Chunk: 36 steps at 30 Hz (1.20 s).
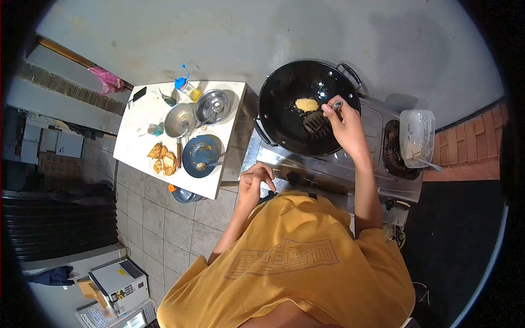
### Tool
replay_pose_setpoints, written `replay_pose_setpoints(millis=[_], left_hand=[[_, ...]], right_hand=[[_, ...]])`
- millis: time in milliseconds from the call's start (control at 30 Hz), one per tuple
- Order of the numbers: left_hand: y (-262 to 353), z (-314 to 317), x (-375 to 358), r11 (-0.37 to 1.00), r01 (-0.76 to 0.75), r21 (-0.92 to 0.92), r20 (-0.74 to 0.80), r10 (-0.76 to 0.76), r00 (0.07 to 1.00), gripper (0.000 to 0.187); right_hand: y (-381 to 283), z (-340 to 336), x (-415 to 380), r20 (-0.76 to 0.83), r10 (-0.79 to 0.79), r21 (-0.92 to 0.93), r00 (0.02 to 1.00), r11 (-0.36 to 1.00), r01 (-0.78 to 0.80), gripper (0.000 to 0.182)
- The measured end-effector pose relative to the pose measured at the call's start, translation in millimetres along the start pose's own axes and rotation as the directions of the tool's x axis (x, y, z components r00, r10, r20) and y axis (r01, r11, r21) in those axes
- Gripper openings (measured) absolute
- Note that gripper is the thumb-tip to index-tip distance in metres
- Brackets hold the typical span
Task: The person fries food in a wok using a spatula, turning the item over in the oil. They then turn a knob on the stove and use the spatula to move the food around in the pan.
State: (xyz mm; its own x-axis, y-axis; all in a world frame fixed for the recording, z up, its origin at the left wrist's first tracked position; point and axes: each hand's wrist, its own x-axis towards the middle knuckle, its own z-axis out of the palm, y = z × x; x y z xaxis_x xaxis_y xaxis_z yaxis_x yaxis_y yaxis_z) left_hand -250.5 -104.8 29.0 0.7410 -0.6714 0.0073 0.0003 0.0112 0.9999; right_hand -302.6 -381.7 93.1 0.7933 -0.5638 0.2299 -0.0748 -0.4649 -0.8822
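Note:
A black wok [284, 128] sits on the steel stove [374, 123]. One yellow piece of food [307, 105] lies in it, with some shiny liquid around. My right hand [344, 123] is closed round the handle of a dark slotted spatula [316, 123], whose head is inside the wok beside the food. My left hand [256, 180] hangs near the stove's front left corner, away from the wok, fingers bent and partly apart, with nothing seen in it.
On the white table [128, 134] at left are a blue pan [191, 154], a steel bowl [206, 102], a saucepan [179, 120], several fried pieces [169, 163] and a blue-capped bottle [188, 89]. A plastic container [416, 128] stands at the stove's right.

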Motion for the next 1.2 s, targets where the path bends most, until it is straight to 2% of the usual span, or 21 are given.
replay_pose_setpoints(millis=[200,433,500,633,700,900,1033,1100,1200], left_hand=[[-2,1,0,1.000,-0.013,0.003,-0.002,0.013,1.000,0.051],[-4,0,1,0.999,-0.034,0.009,0.006,0.034,0.999,0.050],[-2,1,1,0.999,-0.018,-0.042,-0.011,0.017,1.000,0.052],[-5,0,1,0.999,-0.037,-0.019,-0.001,0.037,0.999,0.053],[-5,-1,1,0.999,-0.044,0.009,0.011,0.044,0.999,0.051],[-5,0,0,1.000,-0.002,-0.022,-0.009,0.002,1.000,0.051],[-5,-1,-1,0.999,-0.032,-0.007,-0.007,0.032,0.999,0.051],[-5,-2,0,0.998,-0.065,0.008,-0.003,0.065,0.998,0.051],[-6,-1,-1,0.999,-0.036,-0.007,-0.021,0.035,0.999,0.051]], right_hand=[[-6,-5,0,0.015,0.030,-0.053,0.999,0.998,-0.029,0.025],[-1,-2,1,0.010,0.024,-0.014,1.000,1.000,-0.024,0.025],[-3,-2,1,-0.002,0.014,-0.017,1.000,1.000,-0.014,0.025],[-3,-3,1,0.023,0.026,-0.043,0.999,0.999,-0.025,0.025],[-1,-2,1,0.038,0.028,0.001,0.999,1.000,-0.028,0.025],[0,-1,1,0.003,0.018,-0.006,1.000,1.000,-0.018,0.026],[-1,-2,1,0.033,0.049,-0.041,0.998,0.998,-0.048,0.026],[3,0,0,0.024,0.054,-0.023,0.998,0.998,-0.053,0.026],[4,1,-3,-0.021,0.030,0.024,0.999,0.999,-0.029,0.026]])
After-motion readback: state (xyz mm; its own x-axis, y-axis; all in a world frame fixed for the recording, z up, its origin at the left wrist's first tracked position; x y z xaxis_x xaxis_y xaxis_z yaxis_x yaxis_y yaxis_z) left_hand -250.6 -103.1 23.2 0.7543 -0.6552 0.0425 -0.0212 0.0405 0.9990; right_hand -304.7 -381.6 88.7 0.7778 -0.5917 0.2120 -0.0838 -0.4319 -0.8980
